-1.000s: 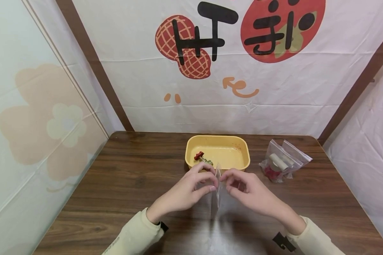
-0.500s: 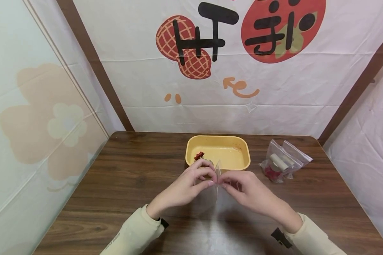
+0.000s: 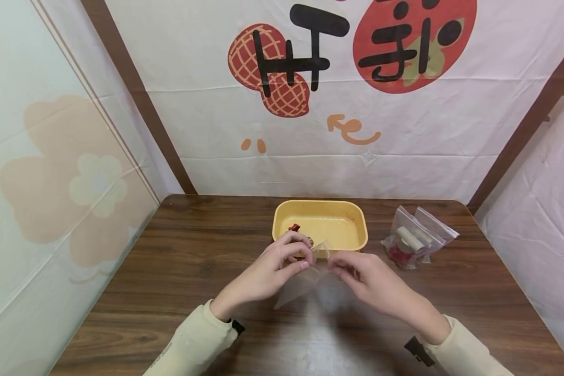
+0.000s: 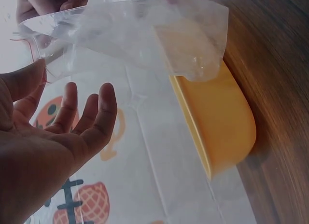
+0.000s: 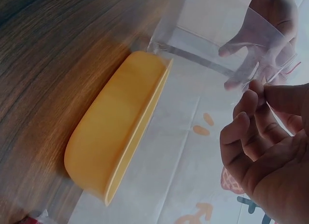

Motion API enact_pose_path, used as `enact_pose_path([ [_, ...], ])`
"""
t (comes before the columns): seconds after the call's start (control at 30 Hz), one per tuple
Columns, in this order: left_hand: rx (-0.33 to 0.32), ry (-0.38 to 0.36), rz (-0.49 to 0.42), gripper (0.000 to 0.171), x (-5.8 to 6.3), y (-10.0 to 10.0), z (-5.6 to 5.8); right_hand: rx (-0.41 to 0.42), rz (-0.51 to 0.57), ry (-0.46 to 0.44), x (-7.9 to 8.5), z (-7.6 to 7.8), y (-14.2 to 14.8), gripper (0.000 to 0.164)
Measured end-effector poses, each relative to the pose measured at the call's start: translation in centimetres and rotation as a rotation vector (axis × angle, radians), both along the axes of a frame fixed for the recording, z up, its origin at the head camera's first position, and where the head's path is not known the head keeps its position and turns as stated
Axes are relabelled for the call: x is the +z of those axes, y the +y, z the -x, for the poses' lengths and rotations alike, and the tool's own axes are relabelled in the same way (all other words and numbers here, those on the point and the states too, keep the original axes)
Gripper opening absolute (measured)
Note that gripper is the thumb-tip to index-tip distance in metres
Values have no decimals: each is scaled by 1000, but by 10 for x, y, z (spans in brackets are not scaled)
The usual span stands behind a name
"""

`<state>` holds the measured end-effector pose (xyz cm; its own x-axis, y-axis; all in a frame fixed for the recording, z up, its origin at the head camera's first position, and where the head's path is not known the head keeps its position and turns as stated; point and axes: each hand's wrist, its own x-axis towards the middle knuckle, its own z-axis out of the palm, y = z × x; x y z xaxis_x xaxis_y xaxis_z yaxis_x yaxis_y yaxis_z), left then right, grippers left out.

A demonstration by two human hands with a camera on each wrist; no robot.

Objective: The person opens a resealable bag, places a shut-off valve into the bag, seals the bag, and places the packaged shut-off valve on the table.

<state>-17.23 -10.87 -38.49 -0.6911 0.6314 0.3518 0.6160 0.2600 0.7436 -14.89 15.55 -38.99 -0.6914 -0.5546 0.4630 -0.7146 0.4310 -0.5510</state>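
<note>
A clear zip bag (image 3: 305,284) hangs between my two hands, its mouth spread apart at the top. My left hand (image 3: 277,266) pinches one edge of the mouth between thumb and index finger; in the left wrist view the other fingers (image 4: 107,108) stand loosely out. Opposite it, my right hand (image 3: 368,277) pinches the other edge, and the right wrist view shows thumb and fingertip meeting on the film. Red lines mark the seal of the bag (image 4: 193,35). Just beyond the hands sits a yellow tub (image 3: 319,209) with small red and greenish items (image 3: 294,227) at its left.
Filled zip bags (image 3: 411,243) lie at the right on the brown wooden table (image 3: 207,224), with whitish cylinders and something red inside. A printed fabric curtain (image 3: 192,120) stands behind the table, with more fabric at both sides.
The zip bag, seen edge-on and flat before, is now drawn apart at its mouth and swings lower left. My hands have moved slightly apart, the left one leftward.
</note>
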Motion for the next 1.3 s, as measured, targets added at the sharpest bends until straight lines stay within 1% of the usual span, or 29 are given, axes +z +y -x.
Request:
enact_pose_path([
  [0.17,5,5,-12,7,1,-3,1,-26,-31,2,-1,0,5,21],
  [0.33,18,-9,-4,7,1,-5,1,-44,-66,3,-2,-1,8,21],
  [0.5,31,-29,2,8,1,-9,2,-61,-96,28,-5,0,13,24],
  [0.63,42,-51,13,5,2,-13,2,-52,-89,27,-7,1,17,24],
  [0.77,44,-53,21,7,4,-13,1,-54,-77,-2,-5,1,18,21],
  [0.87,37,-39,35,9,4,-8,0,-71,-65,-64,-1,-1,16,16],
  [0.97,41,-20,67,7,2,-1,-2,-101,-51,-87,4,-5,10,17],
  [1.03,50,-5,86,6,1,4,-3,-115,-52,-77,8,-8,5,23],
  [1.1,58,6,98,6,1,8,-4,-127,-67,-54,11,-10,-1,27],
  [1.17,63,20,103,8,1,12,-5,-122,-80,-41,12,-10,-8,23],
  [1.3,73,59,93,7,1,15,-8,-133,-88,-23,12,-9,-15,9],
])
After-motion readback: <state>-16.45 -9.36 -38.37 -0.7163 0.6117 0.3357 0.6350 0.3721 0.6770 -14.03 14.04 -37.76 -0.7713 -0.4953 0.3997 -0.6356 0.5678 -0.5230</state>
